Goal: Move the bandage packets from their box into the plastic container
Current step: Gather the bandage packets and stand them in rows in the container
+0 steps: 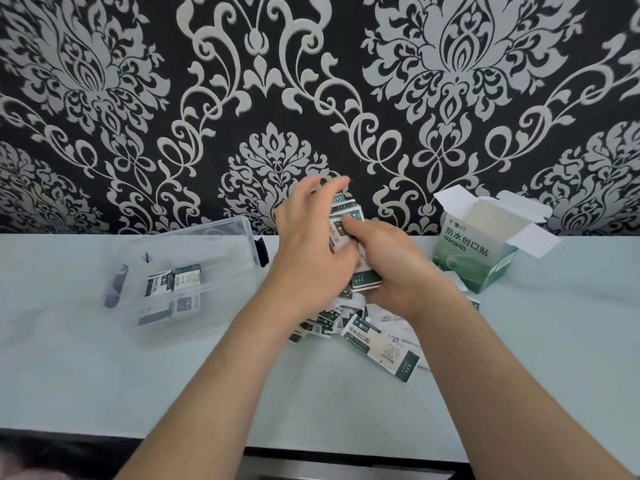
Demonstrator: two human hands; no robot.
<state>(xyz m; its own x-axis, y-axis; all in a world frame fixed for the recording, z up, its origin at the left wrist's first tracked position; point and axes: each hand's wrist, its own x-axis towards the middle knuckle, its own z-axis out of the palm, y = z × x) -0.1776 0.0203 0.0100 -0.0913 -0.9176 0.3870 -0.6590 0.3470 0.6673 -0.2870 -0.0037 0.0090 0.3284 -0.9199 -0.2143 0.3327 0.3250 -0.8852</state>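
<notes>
Head view. 1 pale table [104, 382] stands against a wall [207, 81] papered in a black and silver pattern.

1 clear plastic container [188, 278] sits open on the left part of the table. Inside it lie 2 bandage packets in the container [173, 282], side by side and touching; pale shapes below them may be further packets or reflections, and I cannot tell which. 1 dark clip [116, 285] shows on the container's left end and 1 on its right end.

1 green and white box [476, 247] stands on the right part of the table, well apart from the container, top flaps open. Its inside, as far as it shows, is white; whether packets remain in it cannot be told.

Between container and box, a loose pile of packets [346, 327] lies on the table. The packets overlap and cannot be counted exactly; 1 large packet [379, 348] lies face up at the near edge of the pile.

2 bare hands work above the pile. The right hand [391, 271] is closed around a stack of packets [349, 237], thumb on its face. The left hand [311, 251] presses against the stack's left side with fingers spread and partly blurred. The stack's count cannot be read.
</notes>
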